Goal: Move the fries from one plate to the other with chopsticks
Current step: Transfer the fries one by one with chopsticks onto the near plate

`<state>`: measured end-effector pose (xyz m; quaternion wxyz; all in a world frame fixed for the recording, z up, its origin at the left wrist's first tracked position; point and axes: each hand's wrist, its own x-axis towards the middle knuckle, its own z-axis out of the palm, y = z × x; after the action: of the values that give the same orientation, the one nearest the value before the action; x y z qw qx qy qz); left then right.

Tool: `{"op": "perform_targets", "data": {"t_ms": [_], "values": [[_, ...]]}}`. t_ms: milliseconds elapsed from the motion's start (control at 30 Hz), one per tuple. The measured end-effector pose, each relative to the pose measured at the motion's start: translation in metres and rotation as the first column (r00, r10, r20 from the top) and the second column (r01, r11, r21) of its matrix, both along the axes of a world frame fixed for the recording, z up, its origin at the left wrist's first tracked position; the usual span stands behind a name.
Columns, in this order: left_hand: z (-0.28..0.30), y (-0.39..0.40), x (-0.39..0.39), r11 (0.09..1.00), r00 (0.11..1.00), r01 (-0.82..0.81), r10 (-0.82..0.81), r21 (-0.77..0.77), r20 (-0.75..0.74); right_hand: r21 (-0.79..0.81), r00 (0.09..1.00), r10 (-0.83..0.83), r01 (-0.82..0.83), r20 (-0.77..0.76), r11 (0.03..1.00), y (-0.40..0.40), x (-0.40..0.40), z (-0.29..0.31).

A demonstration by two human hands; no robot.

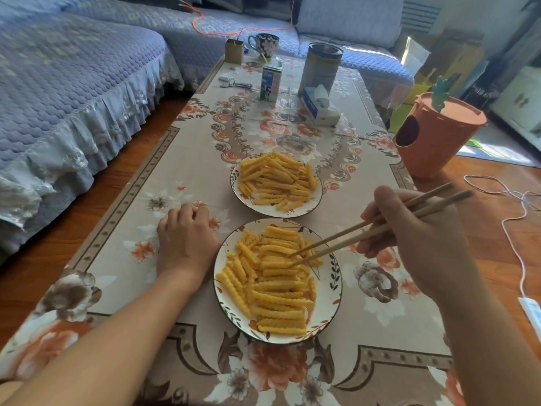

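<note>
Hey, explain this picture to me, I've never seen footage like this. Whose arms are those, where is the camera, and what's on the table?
No machine here: a person wears a camera on the head, looking down at their own arms. The right hand holds chopsticks in its grip, tips among the fries on the near plate. The left hand rests on the flowered tablecloth beside that plate. A far plate also holds fries. Further back stand a milk carton, a tin, tissues and a mug.

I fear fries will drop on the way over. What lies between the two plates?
Head view: between the near plate and the far plate lies only a narrow strip of flowered tablecloth, nothing on it.
</note>
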<state>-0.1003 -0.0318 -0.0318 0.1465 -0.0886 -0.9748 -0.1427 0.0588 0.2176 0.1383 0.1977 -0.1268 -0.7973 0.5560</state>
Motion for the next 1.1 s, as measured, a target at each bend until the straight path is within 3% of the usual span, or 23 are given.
{"op": "perform_targets", "data": {"t_ms": [200, 467, 567, 733, 933, 1100], "values": [[-0.003, -0.001, 0.0, 1.0, 1.0, 0.002, -0.002, -0.017, -0.011, -0.08, 0.959, -0.233, 0.223, -0.163, 0.972, 0.022, -0.031, -0.004], [-0.006, -0.001, -0.002, 0.999, 1.0, 0.002, -0.003, -0.034, -0.03, 0.046, 0.896, -0.368, 0.39, -0.247, 0.919, 0.02, -0.105, -0.038], [-0.006, 0.0, -0.002, 0.999, 0.999, 0.004, -0.005, -0.032, -0.05, 0.136, 0.902, -0.348, 0.389, -0.254, 0.911, 0.02, -0.117, -0.046], [-0.004, 0.0, -0.002, 1.0, 0.999, -0.001, 0.0, -0.025, -0.049, 0.152, 0.886, -0.356, 0.413, -0.298, 0.898, 0.019, -0.115, -0.046], [-0.002, 0.001, 0.0, 1.0, 0.999, 0.003, -0.004, -0.021, -0.038, 0.004, 0.881, -0.395, 0.41, -0.26, 0.912, 0.018, -0.092, -0.024], [0.006, 0.003, 0.003, 1.0, 1.0, 0.02, -0.02, -0.019, 0.002, -0.13, 0.952, -0.242, 0.22, -0.188, 0.967, 0.013, -0.056, 0.001]]}}
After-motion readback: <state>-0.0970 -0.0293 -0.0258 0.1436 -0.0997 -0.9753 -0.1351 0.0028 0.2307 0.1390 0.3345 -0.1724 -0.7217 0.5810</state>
